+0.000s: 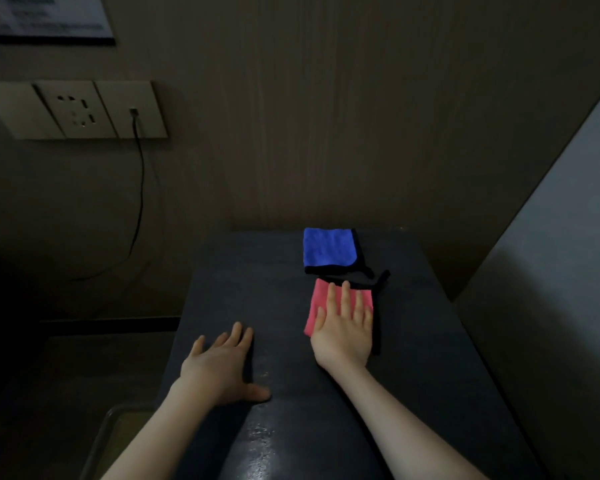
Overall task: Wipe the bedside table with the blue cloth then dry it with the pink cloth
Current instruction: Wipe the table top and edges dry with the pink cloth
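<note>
While left hand [222,368] rests flat, fingers straight, on bedside table [274,427], right hand [345,327] presses pink cloth [317,303], fingers straight, gripping nothing. Blue cloth [328,249] folded just behind, untouched. Likely drying step; next calls for sweeping strokes.

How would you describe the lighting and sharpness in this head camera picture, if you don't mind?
Head view: dim overall; the blue cloth and pink cloth stay vivid; glare streaks the near bedside table; the wall notice is blurred; wide-angle lens leans the wall socket.
</note>
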